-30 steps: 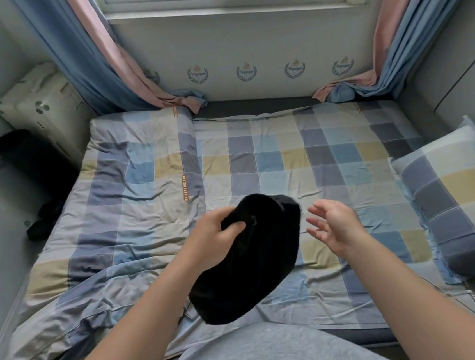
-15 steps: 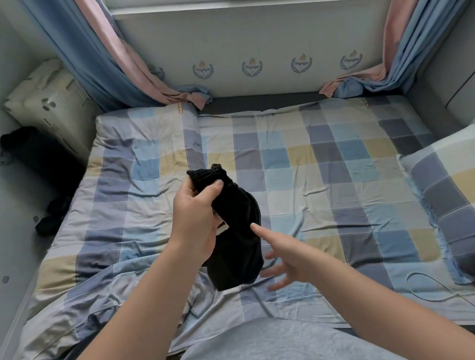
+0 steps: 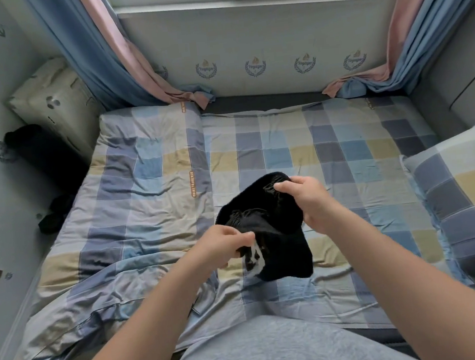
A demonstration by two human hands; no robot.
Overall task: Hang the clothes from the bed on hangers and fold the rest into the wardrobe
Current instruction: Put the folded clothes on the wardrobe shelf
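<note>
At centre frame, above the checked bed sheet (image 3: 286,151), the left hand (image 3: 223,247) and right hand (image 3: 310,198) each pinched the small black fabric garment (image 3: 277,234), probably spreading it for folding.

A black garment (image 3: 268,229), soft and bunched, hangs at the centre of the frame above the checked bed (image 3: 344,151). Its gathered upper edge is pinched at two points, upper right and lower left. A small white patch shows near its lower left fold.
</note>
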